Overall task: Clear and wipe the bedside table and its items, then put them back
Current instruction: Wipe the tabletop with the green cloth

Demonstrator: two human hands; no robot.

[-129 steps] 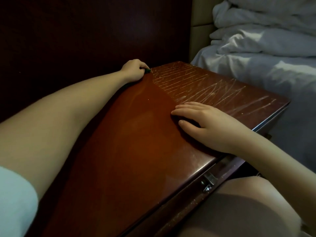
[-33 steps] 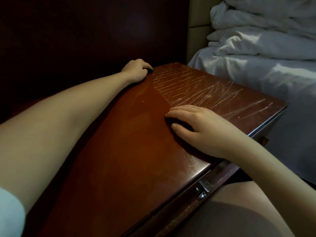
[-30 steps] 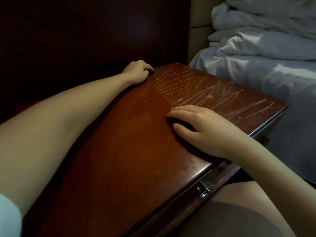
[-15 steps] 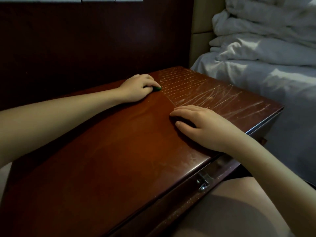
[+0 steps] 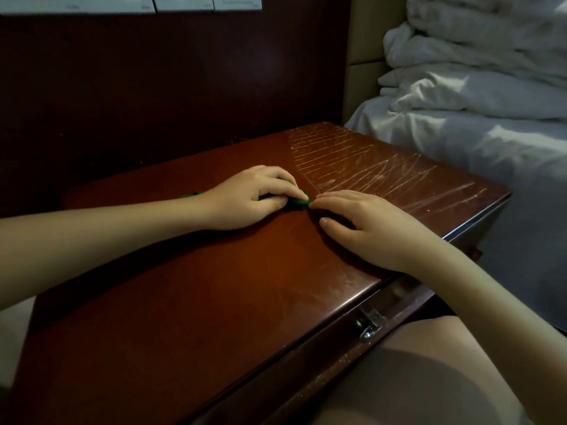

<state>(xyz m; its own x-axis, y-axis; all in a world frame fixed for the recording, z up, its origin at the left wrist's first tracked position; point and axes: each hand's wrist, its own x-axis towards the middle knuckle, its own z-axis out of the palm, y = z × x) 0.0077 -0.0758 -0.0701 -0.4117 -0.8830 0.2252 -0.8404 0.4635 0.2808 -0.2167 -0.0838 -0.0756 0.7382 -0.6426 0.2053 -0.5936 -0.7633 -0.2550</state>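
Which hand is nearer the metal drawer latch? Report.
Right. The right hand rests on the table just beyond the latch; the left hand, holding the green cloth, lies farther back and left.

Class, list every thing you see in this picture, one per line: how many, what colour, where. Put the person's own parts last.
bedside table: one, reddish-brown, centre; pale scratches on its far right part
cloth: one, green, on the table under the left hand
metal catch: one, silver, on the table's front edge
wall panel: one, dark brown, behind the table
switch plates: white, top edge; count cut off
headboard padding: beige, between panel and bed
bedding: white, heaped at right
left hand: one, holds the cloth
right hand: one, rests on the table beside the cloth
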